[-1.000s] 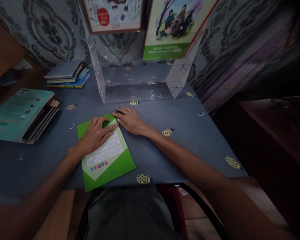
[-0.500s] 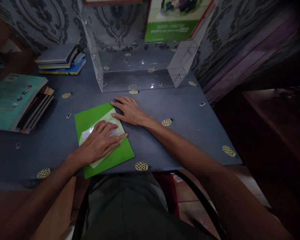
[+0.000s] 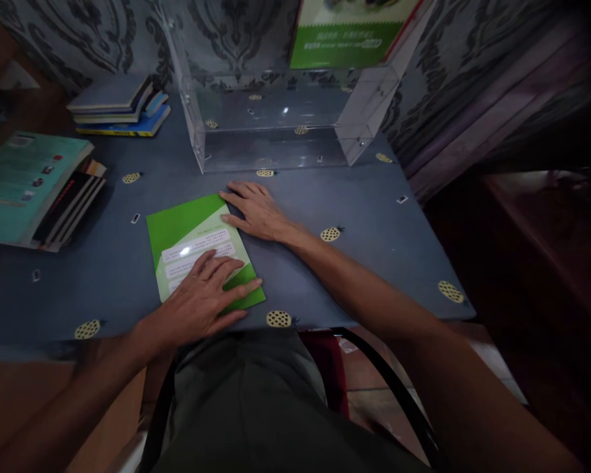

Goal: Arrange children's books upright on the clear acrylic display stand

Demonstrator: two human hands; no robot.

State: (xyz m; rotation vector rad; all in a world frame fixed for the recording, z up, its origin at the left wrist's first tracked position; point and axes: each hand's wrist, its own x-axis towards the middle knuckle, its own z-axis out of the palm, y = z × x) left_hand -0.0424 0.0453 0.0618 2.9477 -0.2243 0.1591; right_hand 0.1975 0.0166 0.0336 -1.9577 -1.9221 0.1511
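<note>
A green book or booklet (image 3: 180, 223) with a pale printed panel lies flat and slightly turned near the table's front edge. Over its lower part rests my left hand (image 3: 209, 292), fingers spread and palm down, hiding the near corner and some of the text. My right hand (image 3: 257, 211) lies at the far right edge of the booklet, open, with its fingertips touching that edge and the rest of it on the tablecloth. Neither hand grips anything.
A clear acrylic rack (image 3: 276, 150) stands at the back, with a green-and-white book (image 3: 345, 43) on its upper part. On the left are a stack with a teal book (image 3: 29, 184) and a smaller book stack (image 3: 113, 108). The blue tablecloth (image 3: 374, 269) has pineapple prints.
My left hand has slid down the booklet toward the front edge, uncovering more printed text. The right hand stays at the far right edge. The view has shifted slightly.
</note>
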